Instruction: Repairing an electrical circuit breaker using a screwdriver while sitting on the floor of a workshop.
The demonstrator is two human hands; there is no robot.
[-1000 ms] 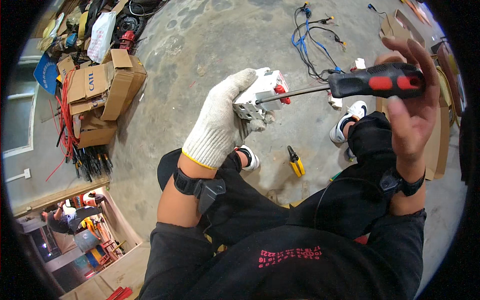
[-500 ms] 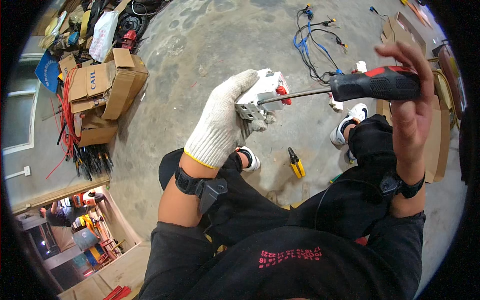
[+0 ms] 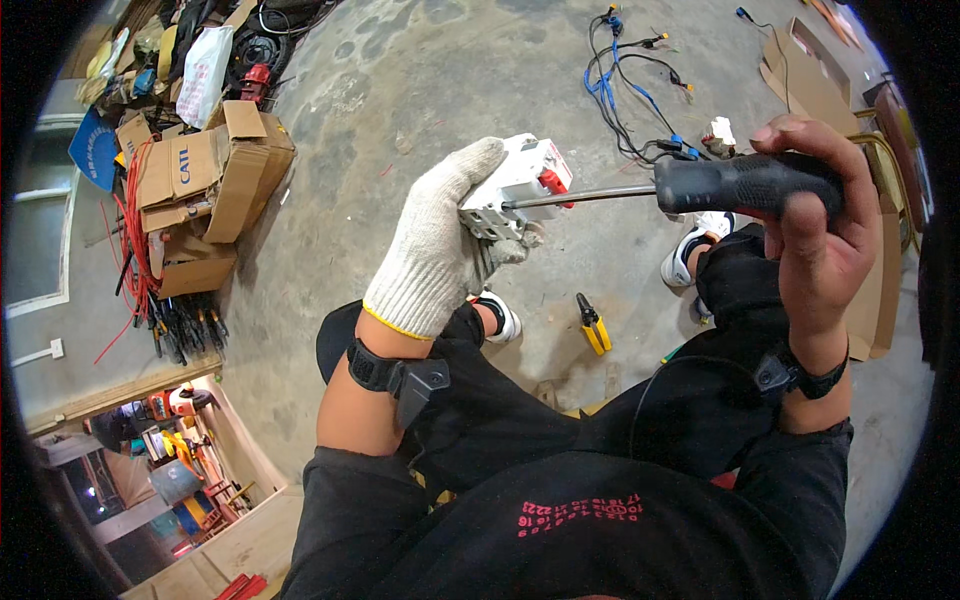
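My left hand (image 3: 425, 240), in a white knitted glove with a yellow cuff edge, is closed around a white circuit breaker (image 3: 515, 190) with a red toggle. A screwdriver (image 3: 735, 186) with a thick black handle lies nearly level across the view. Its steel shaft points left, and its tip sits at a hole in the breaker's near side. My bare right hand (image 3: 828, 215) grips the handle's right end, thumb below and fingers curled over the top. Both hands are raised above my lap.
On the concrete floor lie yellow-handled wire strippers (image 3: 594, 325) and a tangle of blue and black cables (image 3: 610, 90). Another white device (image 3: 718, 136) rests beyond the screwdriver. Cardboard boxes (image 3: 185, 165), red wire (image 3: 130, 215) and black cable ends stand at left. More cardboard (image 3: 808, 70) lies right.
The screwdriver handle has turned about its axis; its red patch has rolled out of sight on top. My right fingers have closed from a looser spread. The breaker has shifted slightly left.
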